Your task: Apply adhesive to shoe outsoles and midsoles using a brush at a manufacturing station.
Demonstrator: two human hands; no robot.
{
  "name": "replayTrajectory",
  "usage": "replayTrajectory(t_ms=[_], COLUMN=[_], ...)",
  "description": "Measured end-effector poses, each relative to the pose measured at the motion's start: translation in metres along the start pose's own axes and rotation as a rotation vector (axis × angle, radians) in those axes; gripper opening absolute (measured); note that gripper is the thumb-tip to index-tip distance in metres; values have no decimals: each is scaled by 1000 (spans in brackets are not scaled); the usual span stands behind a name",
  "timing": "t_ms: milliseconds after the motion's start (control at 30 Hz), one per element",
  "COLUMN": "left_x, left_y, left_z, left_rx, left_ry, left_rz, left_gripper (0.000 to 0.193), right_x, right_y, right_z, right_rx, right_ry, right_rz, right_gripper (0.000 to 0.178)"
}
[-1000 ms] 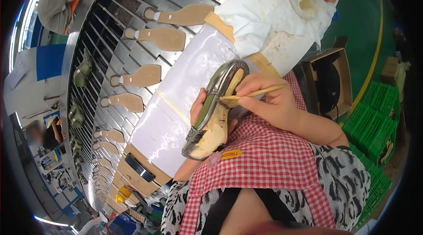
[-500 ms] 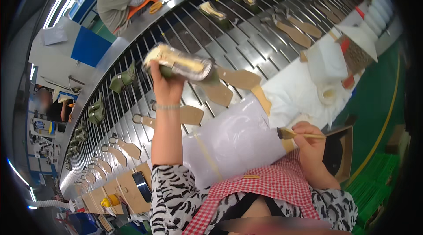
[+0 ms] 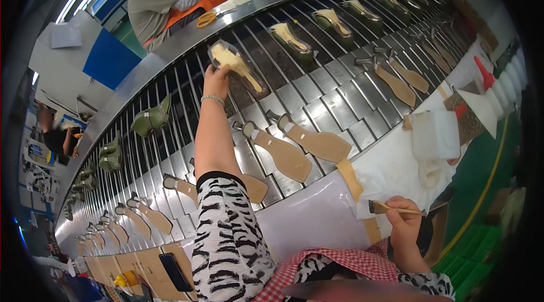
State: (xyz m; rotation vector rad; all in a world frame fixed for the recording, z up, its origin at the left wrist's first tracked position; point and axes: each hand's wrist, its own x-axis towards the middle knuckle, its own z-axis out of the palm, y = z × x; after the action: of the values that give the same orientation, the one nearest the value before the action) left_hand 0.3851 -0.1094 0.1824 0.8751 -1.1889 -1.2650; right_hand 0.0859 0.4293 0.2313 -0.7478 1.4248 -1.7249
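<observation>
My left hand reaches far out over the conveyor, its fingers closed on the near left edge of a shoe upper on a last. The shoe's cream-coated underside faces up. At the lower right my right hand pinches a small brush by its wooden handle, dark bristles pointing left. Just right of my left arm lie tan shoe soles with heels on the metal slats. Beyond the held shoe, more cream-bottomed shoes stand in a row.
A plastic-covered pad lies before me, with white cloth and a white plastic container to its right. Green shoe uppers ride the conveyor at left. A phone rests on cardboard. Across the conveyor sits a co-worker.
My left hand has carried the shoe away from me, out over the conveyor's far part. My right hand has dropped slightly lower with the brush. The view has shifted too.
</observation>
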Motion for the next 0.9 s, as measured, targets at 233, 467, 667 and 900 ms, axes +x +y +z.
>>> replayTrajectory(t_ms=[233,467,667,900], left_x=[-13,-51,-50,-103], left_y=[31,85,102,103], left_z=[-115,-182,-215,-258], left_rx=[1492,2158,2268,2030], left_ry=[300,189,199,250], left_rz=[208,-368,-151,-214], left_gripper=[41,87,59,54], right_x=[10,15,17,4], right_y=[-12,-30,-38,-52], right_z=[19,49,72,59], right_rx=[-48,-157,-217,-217], right_ry=[-42,-34,-70,-15], right_rz=[36,39,45,-13], right_gripper=[16,15,16,14])
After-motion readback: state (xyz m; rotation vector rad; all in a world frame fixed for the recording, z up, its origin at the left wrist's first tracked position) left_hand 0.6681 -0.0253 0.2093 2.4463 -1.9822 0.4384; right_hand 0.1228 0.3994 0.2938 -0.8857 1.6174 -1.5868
